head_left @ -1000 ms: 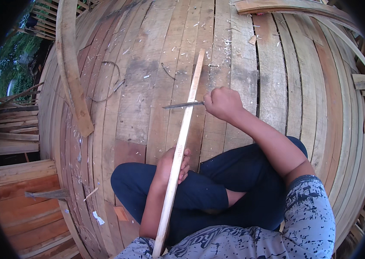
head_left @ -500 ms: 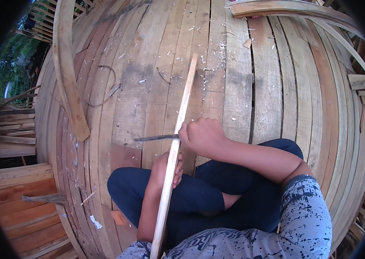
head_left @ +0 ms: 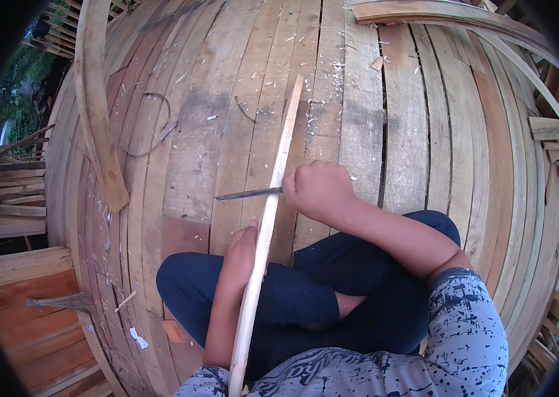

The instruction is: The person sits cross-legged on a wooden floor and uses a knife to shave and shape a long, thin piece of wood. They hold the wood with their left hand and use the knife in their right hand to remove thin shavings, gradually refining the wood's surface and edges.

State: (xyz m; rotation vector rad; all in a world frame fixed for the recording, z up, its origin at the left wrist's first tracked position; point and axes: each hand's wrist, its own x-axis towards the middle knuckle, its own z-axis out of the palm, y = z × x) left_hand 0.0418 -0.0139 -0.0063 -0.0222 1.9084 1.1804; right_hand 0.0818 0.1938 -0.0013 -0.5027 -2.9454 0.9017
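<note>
A long, pale wooden stick [head_left: 283, 149] slants from my lap out over the floor, its far end tapering. My left hand [head_left: 242, 250] is closed round it near my knees, the thumb along its left side and most fingers hidden behind the wood. Farther up, my right hand [head_left: 320, 190] is a fist around a knife [head_left: 243, 194], whose handle is hidden in the grip. The narrow, dark blade lies across the stick, pointing left, its tip clear of the wood.
Shavings and chips are scattered over the plank floor [head_left: 359, 132]. A long board [head_left: 102, 126] lies at the left, near a thin curved strip [head_left: 168, 109]. More timber [head_left: 451, 20] lies at the far right. A bundle of twigs [head_left: 71, 302] sits at the lower left.
My right hand and the knife have moved a little farther up the stick, away from me. The left hand's fingers, seen right of the stick before, are now mostly hidden.
</note>
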